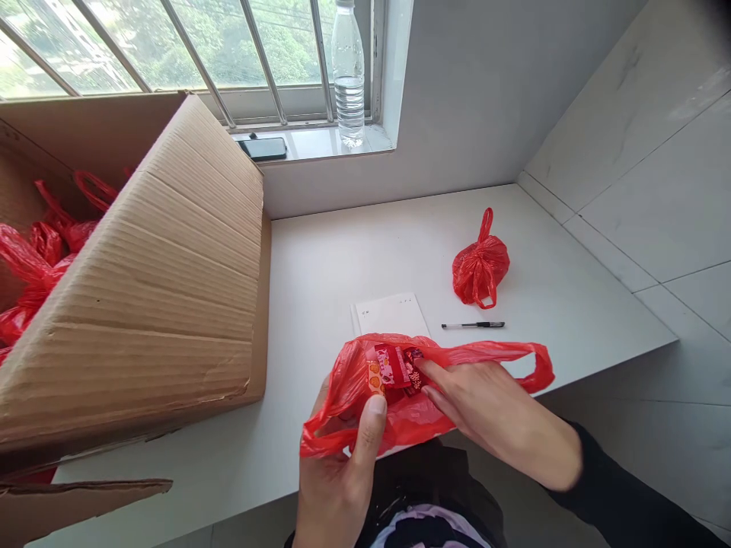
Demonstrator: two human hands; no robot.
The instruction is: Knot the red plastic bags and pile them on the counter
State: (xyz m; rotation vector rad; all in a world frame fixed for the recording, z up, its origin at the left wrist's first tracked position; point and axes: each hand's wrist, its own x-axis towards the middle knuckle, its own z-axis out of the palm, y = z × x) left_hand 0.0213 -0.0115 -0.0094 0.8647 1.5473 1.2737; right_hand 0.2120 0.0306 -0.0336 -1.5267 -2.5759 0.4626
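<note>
A red plastic bag is held open above the front edge of the table. My left hand grips it from the left, the thumb over its near rim and the other fingers hidden behind the plastic. Inside the bag lie small wrapped snacks: a pink-red packet, an orange packet near my left thumb, and a dark red packet. My right hand reaches in from the right, its fingertips closed at the dark red packet. One bag handle loops out behind my right wrist.
At left stands a big cardboard box holding several red bags. On the white table are a tied red bag, a pen and a white notebook. A phone and water bottle occupy the windowsill.
</note>
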